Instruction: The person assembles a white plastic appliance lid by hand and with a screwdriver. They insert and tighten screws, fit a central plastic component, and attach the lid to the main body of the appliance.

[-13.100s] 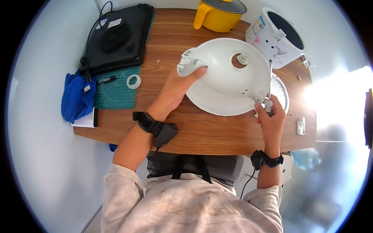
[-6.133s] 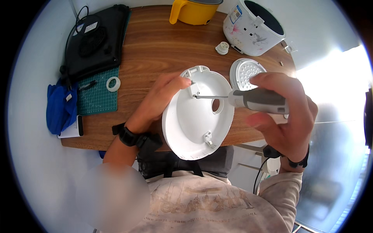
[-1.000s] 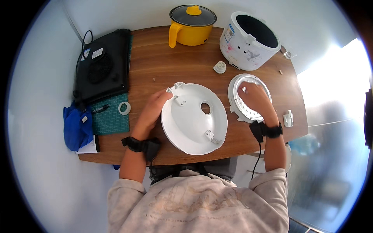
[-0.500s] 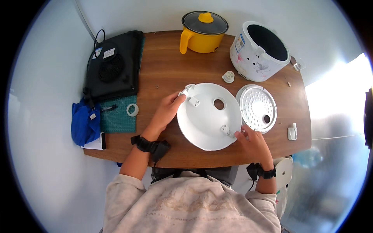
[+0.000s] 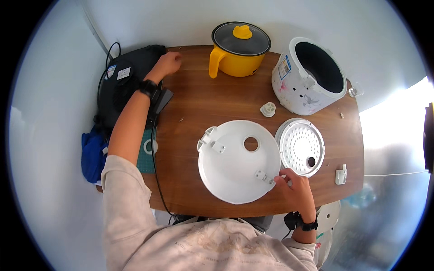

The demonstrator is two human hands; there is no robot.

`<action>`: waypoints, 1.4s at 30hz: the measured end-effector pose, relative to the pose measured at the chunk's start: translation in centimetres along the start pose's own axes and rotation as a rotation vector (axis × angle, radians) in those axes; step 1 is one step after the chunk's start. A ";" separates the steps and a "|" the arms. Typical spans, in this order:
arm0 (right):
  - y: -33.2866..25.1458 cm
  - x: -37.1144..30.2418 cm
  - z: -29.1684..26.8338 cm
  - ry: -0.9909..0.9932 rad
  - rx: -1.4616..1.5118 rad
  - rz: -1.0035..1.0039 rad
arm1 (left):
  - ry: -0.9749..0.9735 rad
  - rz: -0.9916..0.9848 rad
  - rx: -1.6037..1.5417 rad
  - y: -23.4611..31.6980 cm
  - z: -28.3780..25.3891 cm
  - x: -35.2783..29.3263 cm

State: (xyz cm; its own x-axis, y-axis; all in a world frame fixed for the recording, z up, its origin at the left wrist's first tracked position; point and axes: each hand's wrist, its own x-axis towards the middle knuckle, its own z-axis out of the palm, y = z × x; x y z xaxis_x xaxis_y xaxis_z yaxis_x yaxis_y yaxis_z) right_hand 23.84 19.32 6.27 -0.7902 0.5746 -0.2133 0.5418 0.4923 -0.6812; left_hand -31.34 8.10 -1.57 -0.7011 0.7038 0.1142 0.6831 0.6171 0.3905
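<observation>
A round white plastic lid shell lies on the table in front of me, its inner side up, with a round hole and small hinge brackets. My right hand pinches its lower right rim beside a bracket. At the far left, my left hand is stretched out over the table beside the black appliance. Its fingers are curled together and pointed down; anything in them is hidden. To the right of the lid shell lies a perforated white disc, and above them sits a small white valve cap.
A yellow pot with a glass lid and a white rice cooker body stand at the back. A white latch piece lies at the right. On the left are a green mat, a tape roll and blue cloth.
My left hand has let go of the lid shell and moved to the table's far left. My right hand stays on the rim. The view has shifted, so things appear lower.
</observation>
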 end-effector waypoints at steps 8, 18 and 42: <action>-0.4 -0.1 -1.9 -0.009 -0.028 0.044 | 0.254 0.122 0.219 -1.7 4.4 7.1; 0.6 -0.5 -2.2 -0.006 0.025 0.029 | 0.222 0.114 0.339 -1.2 3.1 6.8; 0.7 0.0 0.9 0.023 0.096 -0.021 | -0.685 0.103 -0.588 15.0 -2.1 -17.0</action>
State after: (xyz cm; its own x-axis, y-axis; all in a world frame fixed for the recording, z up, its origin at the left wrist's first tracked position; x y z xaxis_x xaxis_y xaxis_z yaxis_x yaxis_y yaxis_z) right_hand 23.96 19.09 5.15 -0.7940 0.5797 -0.1829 0.4943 0.4406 -0.7494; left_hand -9.62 4.68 4.25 -0.2390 0.9167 -0.3203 0.3895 0.3927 0.8331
